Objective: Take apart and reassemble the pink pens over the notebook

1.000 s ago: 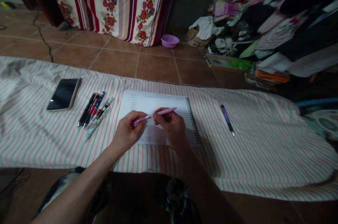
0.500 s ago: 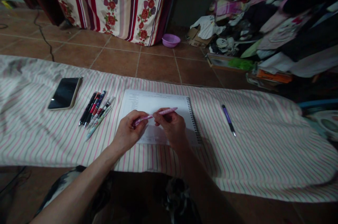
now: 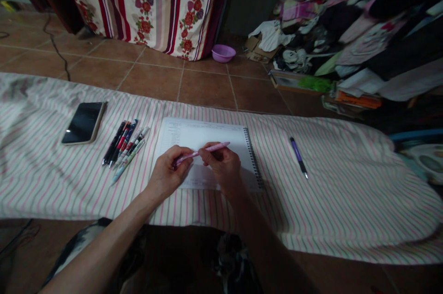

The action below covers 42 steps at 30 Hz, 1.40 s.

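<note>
A pink pen (image 3: 219, 146) is held level above the notebook, its far end pointing right and slightly away from me. My left hand (image 3: 170, 167) pinches the pen's left end between thumb and fingers. Around its middle, the fingers of my right hand (image 3: 224, 165) are closed. Beneath both hands lies an open spiral notebook (image 3: 214, 130) with its wire binding on the right; some print or writing shows along its top and left, too small to read.
On the striped cloth (image 3: 346, 183), several pens (image 3: 126, 144) lie bunched left of the notebook, with a phone (image 3: 84, 122) beyond them. A purple and black pen (image 3: 298, 156) rests to the right. Past the cloth, a purple basin (image 3: 223, 53) stands on the tiled floor.
My right hand has shifted slightly left, closer to my left hand. The pale stretch in the pen's middle looks shorter, and the pen's far end sits a little further left.
</note>
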### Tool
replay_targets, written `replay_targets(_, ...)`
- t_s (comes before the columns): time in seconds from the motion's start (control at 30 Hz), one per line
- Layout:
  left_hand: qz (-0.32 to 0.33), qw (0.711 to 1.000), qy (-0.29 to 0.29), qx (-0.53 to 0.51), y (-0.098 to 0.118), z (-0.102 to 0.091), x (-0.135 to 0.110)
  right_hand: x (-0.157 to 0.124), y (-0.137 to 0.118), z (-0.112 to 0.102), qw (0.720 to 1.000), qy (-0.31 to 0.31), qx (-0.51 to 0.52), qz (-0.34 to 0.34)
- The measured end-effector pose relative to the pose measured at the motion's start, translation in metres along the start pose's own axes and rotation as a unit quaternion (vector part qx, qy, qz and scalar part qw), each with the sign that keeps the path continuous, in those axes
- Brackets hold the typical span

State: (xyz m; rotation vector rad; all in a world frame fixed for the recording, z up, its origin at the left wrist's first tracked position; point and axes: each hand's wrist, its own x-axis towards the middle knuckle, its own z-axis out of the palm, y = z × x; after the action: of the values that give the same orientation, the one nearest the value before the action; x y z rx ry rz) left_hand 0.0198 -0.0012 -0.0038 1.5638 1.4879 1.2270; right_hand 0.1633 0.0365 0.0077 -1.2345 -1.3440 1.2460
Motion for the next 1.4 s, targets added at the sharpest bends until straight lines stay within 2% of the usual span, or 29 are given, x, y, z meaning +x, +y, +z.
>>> replay_targets(0.2,-0.01,1.0,0.003,0.007,0.003,0.0,0.0,-0.001,-0.005,-0.001,0.998,-0.015,0.052,0.04)
replay_targets(0.33,-0.009,0.999,0.013,0.029,0.004,0.0,0.0,-0.001,-0.006,-0.003,0.998,-0.008,0.056,0.04)
replay_targets(0.63,-0.015,0.999,0.004,0.051,-0.006,0.0,0.001,0.002,-0.004,-0.005,0.995,-0.032,0.074,0.061)
replay_targets(0.97,-0.031,0.999,-0.009,0.043,-0.016,0.005,-0.003,0.004,0.0,-0.007,0.994,-0.02,0.072,0.074)
replay_targets(1.17,-0.015,0.999,-0.021,0.028,-0.015,0.005,-0.002,0.003,0.001,-0.006,0.991,-0.044,0.106,0.066)
replay_targets(1.4,-0.021,0.999,-0.014,0.023,-0.018,0.004,-0.001,0.005,0.001,-0.01,0.976,-0.058,0.175,0.117)
